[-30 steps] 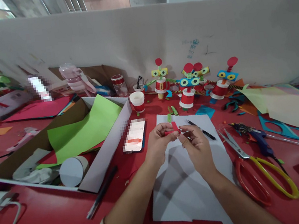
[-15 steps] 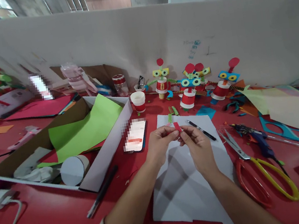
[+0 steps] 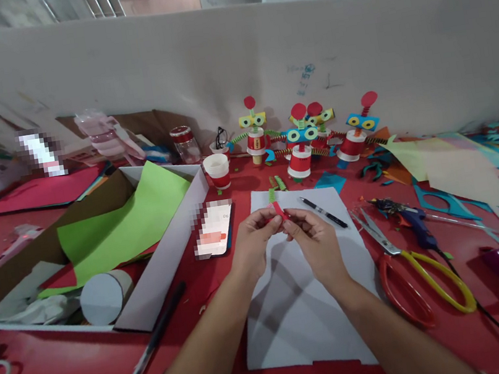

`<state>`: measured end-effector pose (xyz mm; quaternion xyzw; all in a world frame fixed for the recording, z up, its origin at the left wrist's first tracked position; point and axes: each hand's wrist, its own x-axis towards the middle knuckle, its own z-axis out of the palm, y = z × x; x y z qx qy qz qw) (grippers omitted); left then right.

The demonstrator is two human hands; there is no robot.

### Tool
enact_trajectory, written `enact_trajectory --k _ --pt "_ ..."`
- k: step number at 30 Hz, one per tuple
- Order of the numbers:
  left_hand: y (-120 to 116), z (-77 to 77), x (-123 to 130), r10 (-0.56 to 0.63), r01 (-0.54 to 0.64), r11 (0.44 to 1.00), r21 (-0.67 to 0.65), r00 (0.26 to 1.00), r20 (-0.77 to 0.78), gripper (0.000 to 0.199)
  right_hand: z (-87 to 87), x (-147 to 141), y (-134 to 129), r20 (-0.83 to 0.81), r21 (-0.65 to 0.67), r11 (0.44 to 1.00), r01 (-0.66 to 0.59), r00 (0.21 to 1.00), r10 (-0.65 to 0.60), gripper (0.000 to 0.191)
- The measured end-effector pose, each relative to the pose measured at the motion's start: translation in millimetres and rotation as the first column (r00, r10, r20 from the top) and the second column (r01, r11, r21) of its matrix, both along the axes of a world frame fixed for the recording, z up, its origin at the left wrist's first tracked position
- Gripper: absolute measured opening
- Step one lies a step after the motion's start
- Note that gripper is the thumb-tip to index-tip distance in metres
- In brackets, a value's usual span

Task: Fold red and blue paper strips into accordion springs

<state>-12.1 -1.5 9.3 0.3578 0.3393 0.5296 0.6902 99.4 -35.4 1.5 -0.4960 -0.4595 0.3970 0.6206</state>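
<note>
Above the white paper sheet (image 3: 298, 323), my left hand (image 3: 253, 239) and my right hand (image 3: 316, 236) meet fingertip to fingertip. Both pinch a small red paper strip (image 3: 280, 209), which sticks up between the thumbs; its lower part is hidden by the fingers. Just beyond the fingers lie folded green paper strips (image 3: 279, 182). A black pen (image 3: 323, 211) rests on the sheet, beyond my right hand. To the left of my left hand lies a phone (image 3: 214, 228) with a lit, partly blurred screen.
On the left stands a white box (image 3: 166, 255) with green paper (image 3: 130, 223). Scissors (image 3: 397, 250) and a glue gun (image 3: 417, 227) lie at right. Behind are a paper cup (image 3: 218, 170) and several paper-cup figures (image 3: 300, 160) along the grey partition (image 3: 212, 61).
The view has turned slightly right, so the scene sits further left. Both hands still pinch the red strip, which now tilts more to the left.
</note>
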Motion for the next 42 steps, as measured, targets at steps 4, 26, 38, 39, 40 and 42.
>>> enact_trajectory --k 4,26,38,39,40,42 --pt "3 -2.5 -1 -0.012 0.019 0.998 -0.066 0.994 0.106 0.024 0.1 -2 -2 0.001 0.022 0.999 -0.024 1.0 0.024 0.032" --pt "2 1.4 -2 0.043 -0.043 0.999 0.006 0.986 -0.159 0.011 1.8 7 1 0.149 -0.07 0.997 -0.009 0.989 0.02 0.018" --pt "6 5.7 -10 0.002 -0.012 0.999 -0.046 0.976 -0.217 0.016 3.0 11 6 0.061 -0.171 0.971 -0.167 0.982 0.18 0.024" --pt "6 6.1 -11 0.003 -0.014 0.999 -0.047 0.975 -0.222 0.016 2.7 11 6 0.052 -0.175 0.97 -0.167 0.983 0.178 0.023" --pt "6 6.2 -11 0.003 -0.013 0.999 -0.044 0.974 -0.227 0.016 2.5 10 5 0.044 -0.179 0.97 -0.164 0.984 0.174 0.023" --pt "6 5.8 -10 0.0 -0.008 0.999 -0.04 0.978 -0.207 0.018 2.3 9 5 0.019 -0.175 0.972 -0.16 0.986 0.166 0.021"
